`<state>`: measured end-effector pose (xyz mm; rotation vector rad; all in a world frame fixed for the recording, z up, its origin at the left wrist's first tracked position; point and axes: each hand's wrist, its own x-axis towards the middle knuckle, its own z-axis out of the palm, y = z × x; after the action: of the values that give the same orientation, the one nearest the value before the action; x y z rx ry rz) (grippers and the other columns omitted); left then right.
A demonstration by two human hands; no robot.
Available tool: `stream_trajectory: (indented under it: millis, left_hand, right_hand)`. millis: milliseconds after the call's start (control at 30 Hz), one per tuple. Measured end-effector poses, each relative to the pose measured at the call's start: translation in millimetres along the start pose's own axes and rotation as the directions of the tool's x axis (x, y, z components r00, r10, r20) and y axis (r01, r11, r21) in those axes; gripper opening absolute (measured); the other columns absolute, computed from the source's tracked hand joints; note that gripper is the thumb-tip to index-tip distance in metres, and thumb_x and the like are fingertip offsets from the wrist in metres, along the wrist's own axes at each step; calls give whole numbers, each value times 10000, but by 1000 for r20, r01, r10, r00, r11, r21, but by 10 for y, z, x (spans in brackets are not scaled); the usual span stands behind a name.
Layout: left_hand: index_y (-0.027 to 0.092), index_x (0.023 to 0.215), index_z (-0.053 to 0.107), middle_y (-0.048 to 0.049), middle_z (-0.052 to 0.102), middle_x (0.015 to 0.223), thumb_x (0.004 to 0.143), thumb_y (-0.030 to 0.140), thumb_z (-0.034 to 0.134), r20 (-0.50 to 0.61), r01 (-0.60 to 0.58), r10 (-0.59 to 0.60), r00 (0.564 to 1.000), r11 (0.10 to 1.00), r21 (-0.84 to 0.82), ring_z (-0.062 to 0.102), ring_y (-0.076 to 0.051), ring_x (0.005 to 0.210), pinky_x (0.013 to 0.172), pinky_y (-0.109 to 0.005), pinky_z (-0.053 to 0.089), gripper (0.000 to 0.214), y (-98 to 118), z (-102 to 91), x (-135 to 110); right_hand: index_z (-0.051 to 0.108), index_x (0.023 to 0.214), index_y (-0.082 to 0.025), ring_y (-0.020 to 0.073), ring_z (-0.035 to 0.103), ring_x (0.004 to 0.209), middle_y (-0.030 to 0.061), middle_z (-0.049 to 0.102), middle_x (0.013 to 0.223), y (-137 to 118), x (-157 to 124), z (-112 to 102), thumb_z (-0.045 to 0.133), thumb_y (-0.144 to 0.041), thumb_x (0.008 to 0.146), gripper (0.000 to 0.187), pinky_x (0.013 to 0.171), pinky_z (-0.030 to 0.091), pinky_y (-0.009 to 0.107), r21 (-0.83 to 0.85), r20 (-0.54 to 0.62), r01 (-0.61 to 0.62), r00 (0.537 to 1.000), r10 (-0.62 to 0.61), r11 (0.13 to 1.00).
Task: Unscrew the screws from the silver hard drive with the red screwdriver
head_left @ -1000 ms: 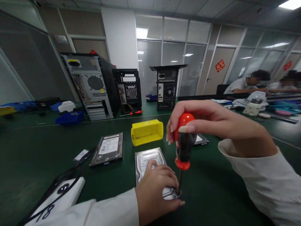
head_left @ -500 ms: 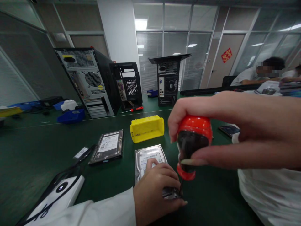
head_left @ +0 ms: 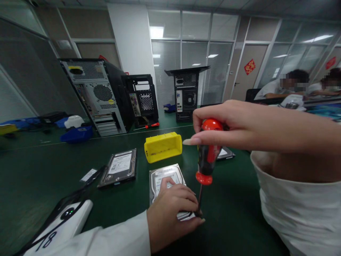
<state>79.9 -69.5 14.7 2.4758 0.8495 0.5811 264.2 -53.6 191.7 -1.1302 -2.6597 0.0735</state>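
Note:
A silver hard drive [head_left: 165, 176] lies flat on the green table [head_left: 239, 213] in front of me. My left hand [head_left: 173, 209] presses down on its near end, fingers curled over the edge. My right hand [head_left: 239, 129] grips the top of a red and black screwdriver [head_left: 208, 153], held upright. The screwdriver's thin shaft reaches down to the drive's near right corner, beside my left thumb.
A second hard drive [head_left: 118, 167] lies to the left, a yellow bin [head_left: 163, 146] just behind. Three open computer cases [head_left: 98, 96] stand at the back. A white device [head_left: 64, 222] with a cable sits at the near left. Two people sit at the far right.
The right hand has turned on the screwdriver handle and drawn back from the camera. The left hand stays on the drive. The view shifted slightly.

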Motion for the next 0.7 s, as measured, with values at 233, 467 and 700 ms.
stream_trajectory:
  millis: [233,467,700]
  left_hand:
    - [246,800,672,68,695,914,720,274,716,80,46,-39,996,995,-84,564,-176,989,935,-379,181,96,-9,-56,33]
    - [266,756,694,67,706,880,715,319,721,100,161,-150,984,980,-115,559,-195,992,941,-405,157,72,43,-60,68]
    - [266,732,687,92,707,857,682,316,750,39,187,-183,982,972,-142,558,-190,987,940,-405,195,95,58,-53,68]
  right_hand:
    - [491,1094,-206,81,535,715,-6,569,919,92,-27,-64,430,-365,903,256,577,460,186,141,108,213,967,-229,967]
    - [531,898,-145,62,500,707,-15,531,825,31,43,-43,534,-363,852,223,578,424,163,304,98,334,921,-378,892]
    - [482,1074,-116,49,503,677,-4,563,880,-137,2,11,429,-229,911,205,572,418,147,250,45,381,914,-404,890]
